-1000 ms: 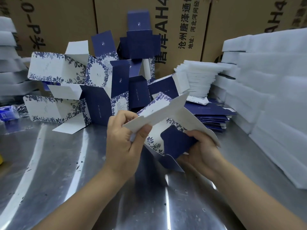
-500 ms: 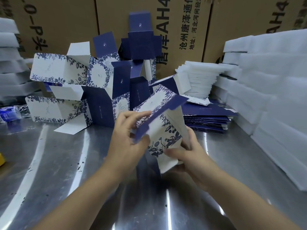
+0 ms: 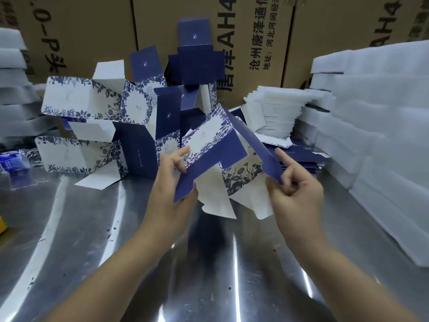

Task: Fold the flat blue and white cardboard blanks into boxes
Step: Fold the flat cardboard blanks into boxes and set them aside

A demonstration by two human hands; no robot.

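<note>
I hold a blue and white cardboard blank (image 3: 214, 154) above the metal table (image 3: 92, 240), partly opened into a tube with white flaps hanging below. My left hand (image 3: 173, 191) grips its left blue panel, thumb and fingers pinching the edge. My right hand (image 3: 293, 189) pinches the right blue panel, index finger pointing up. A pile of folded boxes (image 3: 130, 126) with open flaps stands behind on the left. A flat stack of blue blanks (image 3: 299, 156) lies behind my right hand.
White foam sheets are stacked high along the right (image 3: 376, 126) and in a smaller pile at the back (image 3: 281, 110). More foam sits at the far left (image 3: 11, 89). Brown cartons (image 3: 301, 31) wall the back. A blue packet (image 3: 11, 160) lies at left.
The blank has been turned and spread wider. My right hand moved from under it up to its right panel, and my left hand shifted to the left blue panel.
</note>
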